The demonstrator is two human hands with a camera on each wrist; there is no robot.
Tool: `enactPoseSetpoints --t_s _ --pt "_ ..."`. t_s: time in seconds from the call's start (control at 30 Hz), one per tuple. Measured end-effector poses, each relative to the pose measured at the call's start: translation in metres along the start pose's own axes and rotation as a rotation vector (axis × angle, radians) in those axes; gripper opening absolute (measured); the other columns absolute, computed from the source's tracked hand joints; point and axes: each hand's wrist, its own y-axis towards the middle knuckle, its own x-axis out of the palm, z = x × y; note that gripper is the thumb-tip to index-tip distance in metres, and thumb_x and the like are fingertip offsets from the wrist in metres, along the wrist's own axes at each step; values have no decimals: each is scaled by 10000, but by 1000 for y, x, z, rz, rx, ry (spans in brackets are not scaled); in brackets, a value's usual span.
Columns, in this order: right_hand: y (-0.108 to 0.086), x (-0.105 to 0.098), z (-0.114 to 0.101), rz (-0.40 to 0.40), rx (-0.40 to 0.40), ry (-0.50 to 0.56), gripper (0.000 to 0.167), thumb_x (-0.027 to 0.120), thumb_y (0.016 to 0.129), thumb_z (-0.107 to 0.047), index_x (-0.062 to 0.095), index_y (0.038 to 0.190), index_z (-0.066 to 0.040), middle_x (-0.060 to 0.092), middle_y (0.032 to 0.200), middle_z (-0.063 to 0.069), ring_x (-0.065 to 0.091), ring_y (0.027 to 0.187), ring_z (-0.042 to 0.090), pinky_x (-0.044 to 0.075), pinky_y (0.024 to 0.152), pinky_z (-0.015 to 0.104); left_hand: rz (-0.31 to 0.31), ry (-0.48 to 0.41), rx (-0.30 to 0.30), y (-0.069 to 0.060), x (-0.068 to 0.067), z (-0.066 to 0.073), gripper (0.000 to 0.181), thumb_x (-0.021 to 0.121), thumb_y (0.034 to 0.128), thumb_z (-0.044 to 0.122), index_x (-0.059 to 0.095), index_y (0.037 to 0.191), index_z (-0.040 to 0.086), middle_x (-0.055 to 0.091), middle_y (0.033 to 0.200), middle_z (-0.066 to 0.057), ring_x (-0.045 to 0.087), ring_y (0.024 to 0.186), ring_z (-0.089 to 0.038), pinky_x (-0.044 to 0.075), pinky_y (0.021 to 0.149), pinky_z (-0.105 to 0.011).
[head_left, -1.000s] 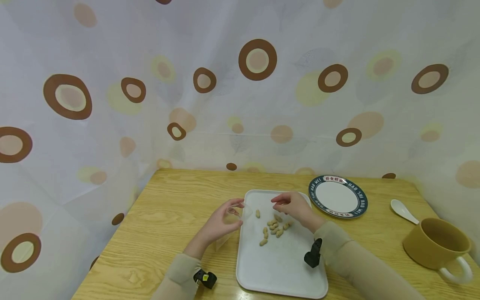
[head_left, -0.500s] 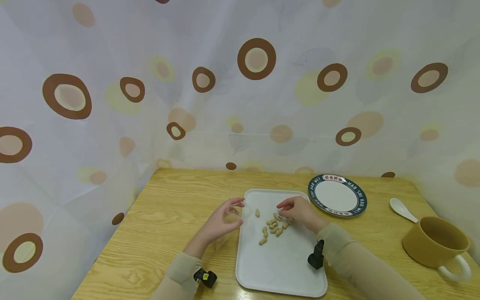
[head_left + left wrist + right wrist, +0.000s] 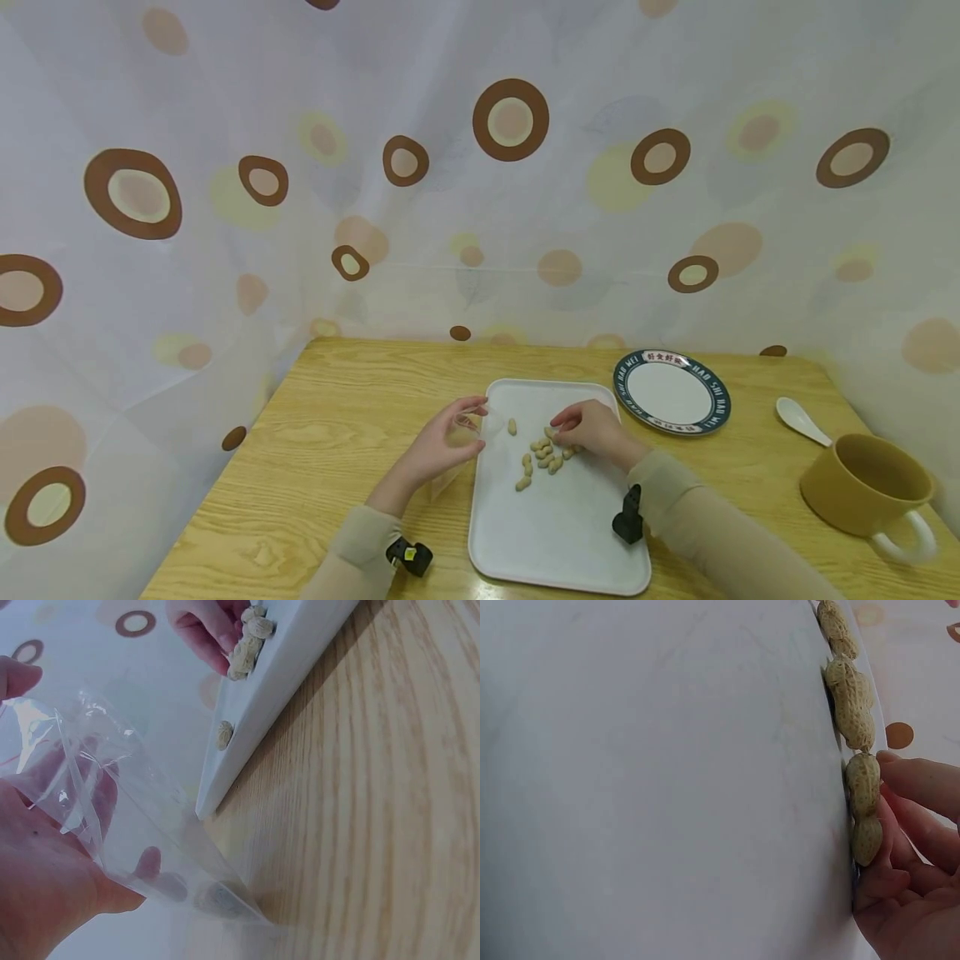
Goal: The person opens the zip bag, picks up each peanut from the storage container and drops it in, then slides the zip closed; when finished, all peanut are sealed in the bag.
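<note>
Several peanuts (image 3: 543, 452) lie in a loose cluster on a white tray (image 3: 558, 533), with one peanut (image 3: 512, 427) apart to the upper left. My left hand (image 3: 442, 442), left of the tray, holds a clear plastic bag (image 3: 142, 795) with its mouth spread; something blurred lies in the bag's bottom corner. My right hand (image 3: 596, 431) is down at the upper right of the cluster, fingers bent and fingertips close together. In the right wrist view its fingers (image 3: 922, 787) are right behind a peanut (image 3: 864, 787); whether they grip one is unclear.
A plate with a dark patterned rim (image 3: 722, 408) stands behind the tray's right corner. Farther right on the wooden table (image 3: 360, 375) are a white spoon (image 3: 801, 421) and a mustard-coloured mug (image 3: 847, 492). A dotted sheet (image 3: 420, 217) hangs behind and beside the table.
My right hand has come down and closer to the peanuts from above the tray's upper right. My left hand holds the bag in nearly the same place.
</note>
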Motion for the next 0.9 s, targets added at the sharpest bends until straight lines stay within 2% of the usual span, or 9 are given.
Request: enactPoseSetpoints --t_s 0.3,0.5,0.67,0.9 --pt "1 3 -2 -8 8 -2 202 780 804 -93 758 999 -44 694 809 20 570 724 132 475 635 238 5 1 -4 -1 -1 1 605 678 904 85 446 1462 125 535 1375 -185 553 1157 -337 375 1045 -629" --pt "3 2 -3 23 49 44 197 774 830 -144 769 1012 -69 703 858 24 568 757 140 476 638 236 10 9 -4 0 -1 2 614 683 900 80 444 1464 126 539 1377 -165 555 1166 -335 390 1045 -592" --pt "3 -2 -8 34 70 91 232 761 844 -142 757 1056 -49 717 909 62 571 758 142 468 622 238 13 20 -6 1 -1 4 614 681 900 78 440 1464 101 547 1378 -148 557 1168 -335 408 1032 -564" --pt "2 -2 -13 58 62 150 236 752 859 -114 753 1086 -47 738 992 83 633 889 156 517 756 259 6 24 -8 0 0 4 604 673 904 78 441 1462 91 547 1375 -157 556 1170 -353 413 1022 -564"
